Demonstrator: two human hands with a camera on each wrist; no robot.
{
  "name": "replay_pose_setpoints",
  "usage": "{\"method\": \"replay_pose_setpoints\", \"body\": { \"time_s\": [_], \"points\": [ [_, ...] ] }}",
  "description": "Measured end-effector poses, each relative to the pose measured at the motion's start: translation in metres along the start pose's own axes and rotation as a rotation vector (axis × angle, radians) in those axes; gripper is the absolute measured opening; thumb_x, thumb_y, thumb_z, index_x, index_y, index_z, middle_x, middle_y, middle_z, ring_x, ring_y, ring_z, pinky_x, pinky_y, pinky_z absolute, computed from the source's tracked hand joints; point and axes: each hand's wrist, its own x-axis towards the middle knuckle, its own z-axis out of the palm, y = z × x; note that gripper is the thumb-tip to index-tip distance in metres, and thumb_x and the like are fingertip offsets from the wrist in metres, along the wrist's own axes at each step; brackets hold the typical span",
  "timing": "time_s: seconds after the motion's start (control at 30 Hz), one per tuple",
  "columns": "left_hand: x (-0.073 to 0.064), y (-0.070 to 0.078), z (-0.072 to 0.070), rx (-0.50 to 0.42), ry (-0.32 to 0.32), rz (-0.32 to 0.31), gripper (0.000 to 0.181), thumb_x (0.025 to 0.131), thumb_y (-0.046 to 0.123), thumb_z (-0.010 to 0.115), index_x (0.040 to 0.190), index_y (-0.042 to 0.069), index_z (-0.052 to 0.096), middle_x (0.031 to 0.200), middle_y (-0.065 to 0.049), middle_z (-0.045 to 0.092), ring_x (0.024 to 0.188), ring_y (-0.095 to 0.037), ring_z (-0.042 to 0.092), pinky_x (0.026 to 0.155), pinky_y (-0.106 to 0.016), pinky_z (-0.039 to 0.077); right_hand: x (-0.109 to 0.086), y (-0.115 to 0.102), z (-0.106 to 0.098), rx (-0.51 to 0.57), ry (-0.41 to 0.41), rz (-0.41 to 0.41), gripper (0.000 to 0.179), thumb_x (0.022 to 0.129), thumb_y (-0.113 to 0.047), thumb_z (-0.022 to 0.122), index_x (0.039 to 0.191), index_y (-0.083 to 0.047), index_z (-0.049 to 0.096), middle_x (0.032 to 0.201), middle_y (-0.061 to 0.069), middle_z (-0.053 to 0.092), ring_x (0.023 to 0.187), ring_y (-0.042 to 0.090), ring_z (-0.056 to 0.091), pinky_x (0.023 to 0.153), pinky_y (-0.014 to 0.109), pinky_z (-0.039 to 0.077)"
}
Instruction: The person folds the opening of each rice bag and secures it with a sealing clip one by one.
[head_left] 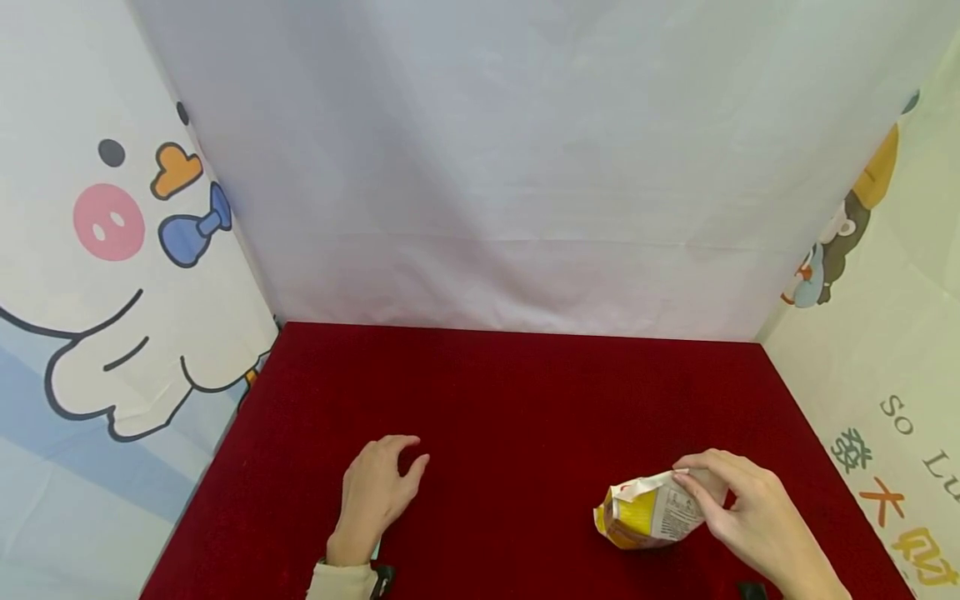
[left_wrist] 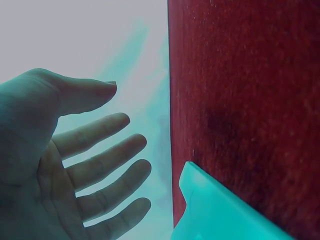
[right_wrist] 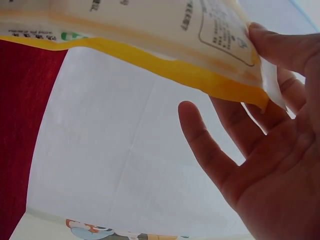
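My right hand (head_left: 757, 508) pinches one end of a yellow, white and brown printed packet (head_left: 660, 510) between thumb and fingers at the right of the red table. In the right wrist view, the packet (right_wrist: 150, 35) runs leftward from the thumb and fingers, and one finger (right_wrist: 205, 135) stands away from it. My left hand (head_left: 378, 483) is over the left part of the table with nothing in it, its thumb and fingers apart. Below the left hand (left_wrist: 100, 160) in the left wrist view lies a smooth turquoise object (left_wrist: 215, 205), mostly hidden under the wrist in the head view.
Red cloth (head_left: 487, 400) covers the table. A white curtain (head_left: 525, 167) hangs behind its far edge. Printed cartoon sheets stand along the left side (head_left: 112, 333) and the right side (head_left: 885, 375).
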Motion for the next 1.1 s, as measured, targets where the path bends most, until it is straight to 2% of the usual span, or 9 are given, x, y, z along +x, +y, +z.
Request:
{"method": "replay_pose_setpoints", "body": {
  "time_s": [0.27, 0.57, 0.77, 0.9, 1.1],
  "points": [
    [-0.001, -0.005, -0.007, -0.005, -0.011, -0.024, 0.035, 0.098, 0.034, 0.076, 0.125, 0.012, 0.078, 0.127, -0.010, 0.077, 0.108, -0.034, 0.073, 0.080, -0.049, 0.062, 0.000, 0.000, -0.001, -0.009, -0.010, 0.012, 0.041, 0.073, 0.006, 0.091, 0.098, -0.024, 0.077, 0.093, -0.017, 0.074, 0.084, 0.001, 0.068, 0.081, 0.004, 0.049],
    [0.000, -0.023, -0.018, 0.003, -0.031, -0.110, 0.039, 0.100, 0.035, 0.073, 0.131, 0.011, 0.076, 0.131, -0.015, 0.075, 0.112, -0.039, 0.070, 0.082, -0.052, 0.061, 0.000, 0.001, -0.001, -0.004, -0.005, 0.007, 0.041, 0.073, 0.006, 0.091, 0.098, -0.024, 0.077, 0.093, -0.017, 0.074, 0.084, 0.001, 0.069, 0.082, 0.004, 0.049],
    [0.000, -0.031, -0.023, 0.015, -0.030, -0.135, 0.042, 0.101, 0.035, 0.070, 0.133, 0.009, 0.074, 0.134, -0.019, 0.073, 0.117, -0.044, 0.069, 0.087, -0.057, 0.060, -0.001, 0.001, -0.001, 0.004, -0.002, 0.009, 0.041, 0.073, 0.007, 0.090, 0.098, -0.023, 0.077, 0.093, -0.017, 0.074, 0.084, 0.000, 0.069, 0.082, 0.003, 0.049],
    [-0.001, -0.033, -0.025, 0.029, -0.046, -0.158, 0.043, 0.100, 0.036, 0.070, 0.133, 0.007, 0.074, 0.133, -0.021, 0.073, 0.111, -0.043, 0.070, 0.082, -0.055, 0.061, -0.001, 0.001, 0.000, 0.007, -0.004, 0.012, 0.041, 0.073, 0.008, 0.090, 0.098, -0.022, 0.077, 0.093, -0.016, 0.074, 0.084, 0.001, 0.069, 0.082, 0.003, 0.049],
    [-0.003, -0.037, -0.026, 0.045, -0.084, -0.221, 0.045, 0.099, 0.036, 0.070, 0.132, 0.006, 0.073, 0.125, -0.023, 0.075, 0.088, -0.037, 0.072, 0.066, -0.048, 0.058, -0.001, 0.002, 0.000, 0.008, -0.011, 0.018, 0.041, 0.074, 0.007, 0.090, 0.098, -0.023, 0.077, 0.093, -0.017, 0.074, 0.085, 0.001, 0.069, 0.082, 0.003, 0.049]
  ]
}}
